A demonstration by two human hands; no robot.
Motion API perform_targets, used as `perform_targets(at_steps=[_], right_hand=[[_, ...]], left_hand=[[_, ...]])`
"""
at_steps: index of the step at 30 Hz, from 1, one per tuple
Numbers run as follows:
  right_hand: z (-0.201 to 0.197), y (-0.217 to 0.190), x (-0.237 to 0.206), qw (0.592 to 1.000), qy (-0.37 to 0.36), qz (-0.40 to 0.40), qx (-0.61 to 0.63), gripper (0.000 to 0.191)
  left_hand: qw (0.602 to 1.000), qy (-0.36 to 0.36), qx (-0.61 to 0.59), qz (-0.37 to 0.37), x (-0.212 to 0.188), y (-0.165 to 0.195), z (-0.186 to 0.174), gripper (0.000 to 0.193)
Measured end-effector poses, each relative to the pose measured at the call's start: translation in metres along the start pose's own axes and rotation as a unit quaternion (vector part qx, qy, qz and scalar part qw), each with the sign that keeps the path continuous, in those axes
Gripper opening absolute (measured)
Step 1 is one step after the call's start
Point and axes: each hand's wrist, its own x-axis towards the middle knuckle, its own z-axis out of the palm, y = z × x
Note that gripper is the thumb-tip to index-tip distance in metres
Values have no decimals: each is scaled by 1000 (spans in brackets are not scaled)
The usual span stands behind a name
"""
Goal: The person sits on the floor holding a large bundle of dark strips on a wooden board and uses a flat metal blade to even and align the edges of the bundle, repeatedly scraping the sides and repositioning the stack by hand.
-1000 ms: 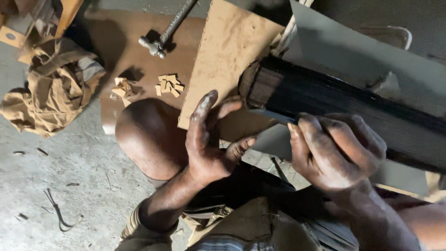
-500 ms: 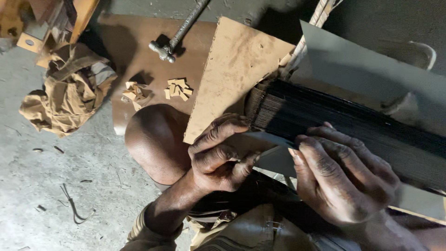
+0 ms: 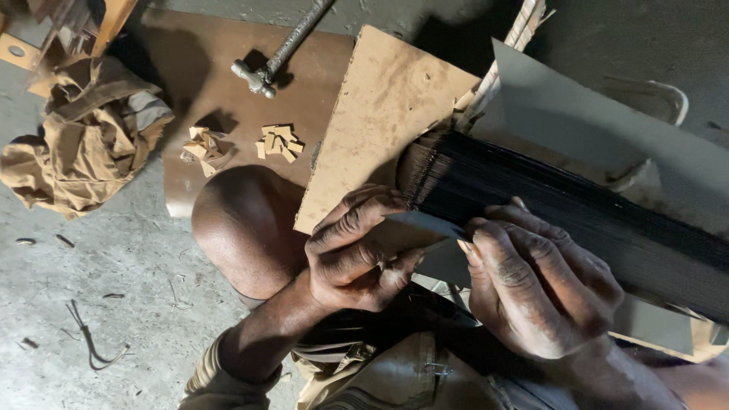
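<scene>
A thick dark stack of thin sheets [image 3: 577, 212] lies across my lap, running to the right. My left hand [image 3: 357, 250] is curled at the stack's near end, its fingers pinching a thin grey sheet [image 3: 421, 228]. My right hand [image 3: 539, 281] rests on the stack's front face, fingertips touching the same grey sheet. A tan cardboard board [image 3: 380, 121] leans just behind my left hand. My bare knee [image 3: 243, 228] is left of it.
A brown metal plate [image 3: 197, 68] on the concrete floor carries two small piles of tan cut pieces [image 3: 277, 142] and a metal rod tool [image 3: 273, 61]. Crumpled brown cloth [image 3: 83, 144] lies at the left. A large grey sheet [image 3: 607, 129] stands behind the stack.
My left hand went from spread open to curled on the thin grey sheet. My right hand shifted left to the stack's near end. The view has moved closer.
</scene>
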Motion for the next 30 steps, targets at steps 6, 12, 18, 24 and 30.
perform_targets(at_steps=[6, 12, 18, 24, 30], right_hand=[[-2, -2, 5, 1000, -9, 22, -2, 20], [-2, -3, 6, 1000, -15, 9, -21, 22], [10, 2, 7, 997, 36, -57, -35, 27], [15, -4, 3, 997, 24, -33, -61, 23], [16, -14, 5, 997, -13, -28, -77, 25]], left_hand=[[1000, 0, -20, -1, 6, -1, -1, 22], [999, -25, -9, -25, 6, 1, -6, 28], [1000, 0, -10, -17, 5, -1, -4, 27], [992, 51, -61, -96, -7, -3, -5, 20], [986, 36, -73, -143, -7, 13, -14, 45]])
